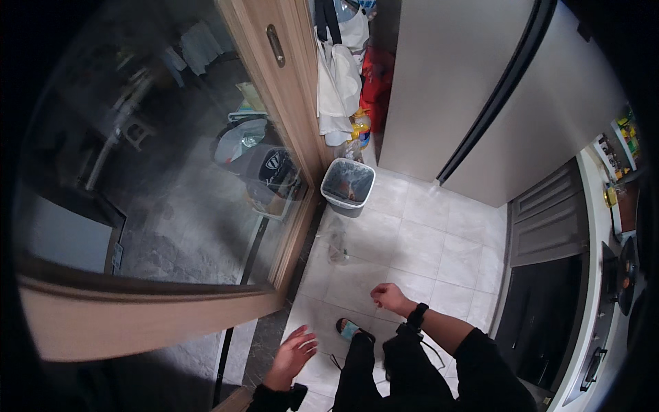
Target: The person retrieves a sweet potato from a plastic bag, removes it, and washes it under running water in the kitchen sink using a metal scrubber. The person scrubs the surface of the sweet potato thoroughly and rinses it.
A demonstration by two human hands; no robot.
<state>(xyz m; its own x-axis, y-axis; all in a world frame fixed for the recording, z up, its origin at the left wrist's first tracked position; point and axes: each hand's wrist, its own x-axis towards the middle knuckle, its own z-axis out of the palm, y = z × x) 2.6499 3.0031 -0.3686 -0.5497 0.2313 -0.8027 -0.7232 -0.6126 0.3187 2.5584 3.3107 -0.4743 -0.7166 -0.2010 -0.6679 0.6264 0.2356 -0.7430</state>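
Note:
My left hand is held low beside the wooden frame of the glass sliding door. Its fingers are spread, and nothing is in them. Over the tiled floor, my right hand has its fingers curled in, with no object visible in them. A dark band circles that wrist. Ahead of my hands, a crumpled clear plastic bag lies on the tiles. Beyond it stands a grey waste bin with a pale rim and some refuse inside. My sandalled foot is between the hands.
A tall grey refrigerator fills the far side. White bags, a red bag and an oil bottle crowd the gap beside it. On the right runs a counter with a pan on the stove.

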